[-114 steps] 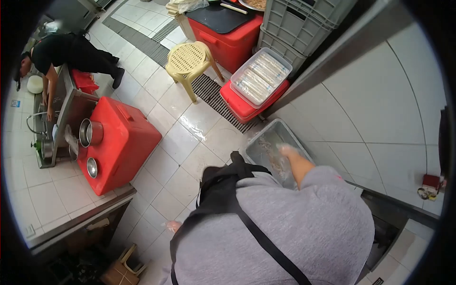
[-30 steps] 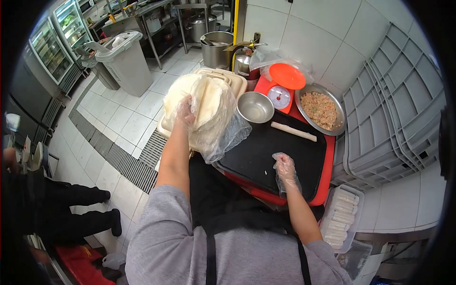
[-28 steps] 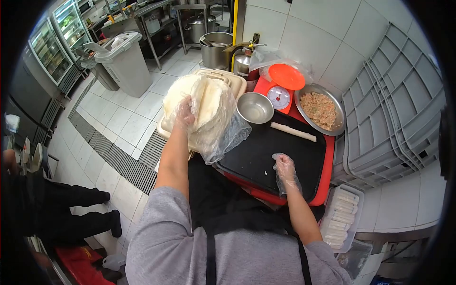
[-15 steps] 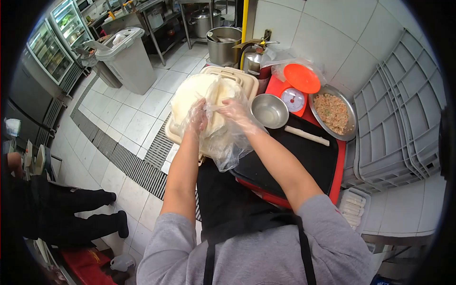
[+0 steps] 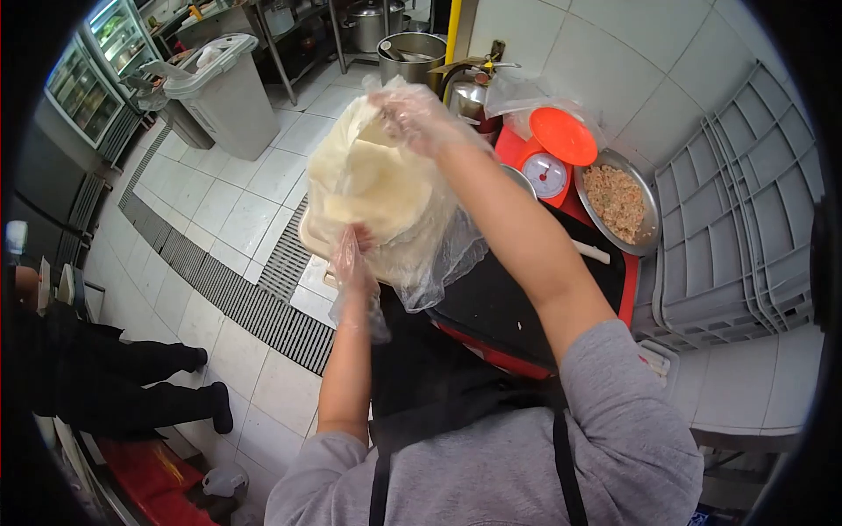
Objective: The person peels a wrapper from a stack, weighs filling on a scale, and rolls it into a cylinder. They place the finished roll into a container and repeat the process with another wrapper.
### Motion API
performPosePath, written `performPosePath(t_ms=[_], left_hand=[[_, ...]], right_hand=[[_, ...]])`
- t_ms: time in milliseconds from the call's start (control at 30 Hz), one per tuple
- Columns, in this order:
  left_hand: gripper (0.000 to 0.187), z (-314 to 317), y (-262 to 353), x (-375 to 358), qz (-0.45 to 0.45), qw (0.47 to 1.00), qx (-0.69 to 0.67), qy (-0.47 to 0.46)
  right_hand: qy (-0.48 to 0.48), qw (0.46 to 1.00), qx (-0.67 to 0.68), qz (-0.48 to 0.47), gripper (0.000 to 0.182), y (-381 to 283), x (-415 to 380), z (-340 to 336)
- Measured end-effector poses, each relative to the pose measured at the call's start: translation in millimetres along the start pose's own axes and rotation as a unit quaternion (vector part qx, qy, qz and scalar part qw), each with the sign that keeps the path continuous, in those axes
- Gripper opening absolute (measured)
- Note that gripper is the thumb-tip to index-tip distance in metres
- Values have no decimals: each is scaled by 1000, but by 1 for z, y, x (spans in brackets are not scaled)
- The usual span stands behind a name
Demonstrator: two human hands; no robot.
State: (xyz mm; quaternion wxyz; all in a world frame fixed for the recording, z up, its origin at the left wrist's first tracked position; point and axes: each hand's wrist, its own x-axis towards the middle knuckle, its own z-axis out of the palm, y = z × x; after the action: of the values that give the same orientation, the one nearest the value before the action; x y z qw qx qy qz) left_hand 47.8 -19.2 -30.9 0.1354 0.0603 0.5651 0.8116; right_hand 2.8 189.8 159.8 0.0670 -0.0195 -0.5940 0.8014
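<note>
A stack of thin, round, cream-white sheets, which look like dough wrappers, lies in a clear plastic bag over a beige plastic container. My right hand, in a clear plastic glove, is closed on the raised far edge of the sheets. At the near edge, my left hand, gloved the same way, has its fingers curled against the sheets. Motion blurs it somewhat, and its exact grip is hard to make out. The far-left side of the stack stands up in a fold.
To the right are an orange-red scale, a metal bowl partly behind my arm, a metal dish of minced filling and a white stick on a black surface. Grey crates lean right. Another person's legs are at left.
My hands have parted: the right moved away to the far edge, the left came nearer. The sheets are more exposed, with their far-left side raised. The right forearm now covers part of the metal bowl.
</note>
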Motion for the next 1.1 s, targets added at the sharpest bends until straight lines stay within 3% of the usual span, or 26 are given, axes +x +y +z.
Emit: performPosePath(t_ms=[33, 67, 100, 133, 200, 267, 333, 400, 500, 533, 567, 600, 633, 667, 700, 733, 767, 800, 900, 933, 967, 1000, 1033, 1067, 1100], left_hand=[[61, 14, 10, -8, -5, 1000, 1, -4], [72, 32, 18, -15, -46, 980, -163, -105], [83, 52, 29, -23, -89, 921, -324, -198], [83, 68, 40, -29, -105, 919, -324, -201], [93, 101, 48, -35, -80, 855, -487, -157], [97, 109, 30, -30, -126, 850, -496, -125], [100, 105, 17, -15, -155, 847, -499, -96], [90, 91, 7, 1, -134, 893, -428, -42], [74, 76, 15, 10, -126, 908, -399, -31], [74, 77, 13, 5, -142, 909, -390, -34], [66, 77, 8, -6, -141, 934, -322, -56], [59, 79, 2, -17, -138, 954, -255, -81], [50, 84, -17, -33, -147, 974, -137, -101], [47, 99, -17, -56, -209, 960, -8, -185], [43, 119, -16, -80, -260, 921, 118, -266], [43, 140, -33, -99, -250, 893, 237, -290], [47, 153, -57, -108, -109, 843, 444, -284], [49, 164, -65, -119, 13, 815, 491, -307], [43, 185, -98, -119, -2, 805, 475, -357], [42, 196, -94, -120, -27, 770, 508, -385], [41, 204, -89, -121, -49, 733, 540, -411], [41, 210, -82, -122, -51, 731, 543, -411], [38, 216, -75, -123, -62, 693, 580, -424], [36, 220, -72, -123, -71, 653, 615, -435], [36, 217, -77, -121, -70, 653, 616, -435]], right_hand=[[7, 1000, 1, 1, 19, -13, -16, -3], [27, 998, -28, -53, 18, -22, -38, -7], [49, 992, -59, -104, 18, -25, -62, -15], [64, 991, -59, -98, 18, -19, -87, -32], [66, 964, -105, -234, 18, -6, -148, -67], [201, 972, 91, -83, 21, -17, -225, -72], [304, 952, 6, -17, 28, 8, -296, -111], [400, 913, -49, 61, 30, 17, -357, -132], [453, 885, -1, 109, 27, 66, -443, -197], [464, 806, -278, 239, 22, 72, -466, -205], [422, 648, -525, 356, 18, 80, -491, -209], [428, 642, -515, 372, 18, 76, -502, -203], [478, 676, -465, 313, 17, 66, -503, -193], [524, 702, -413, 249, 17, 63, -502, -186], [488, 692, -507, 160, 16, 68, -498, -186], [440, 672, -592, 67, 15, 73, -490, -182], [398, 658, -639, 21, 14, 79, -477, -174], [353, 640, -682, -27, 13, 82, -464, -167], [260, 752, -605, 23, 19, 107, -447, -153], [228, 785, -575, 28, 22, 109, -440, -142], [226, 788, -571, 31, 22, 125, -438, -139], [210, 772, -599, -25, 23, 149, -435, -142], [193, 752, -625, -82, 24, 156, -429, -139], [195, 752, -624, -83, 24, 161, -426, -134], [240, 727, -642, -50, 26, 153, -422, -123]])
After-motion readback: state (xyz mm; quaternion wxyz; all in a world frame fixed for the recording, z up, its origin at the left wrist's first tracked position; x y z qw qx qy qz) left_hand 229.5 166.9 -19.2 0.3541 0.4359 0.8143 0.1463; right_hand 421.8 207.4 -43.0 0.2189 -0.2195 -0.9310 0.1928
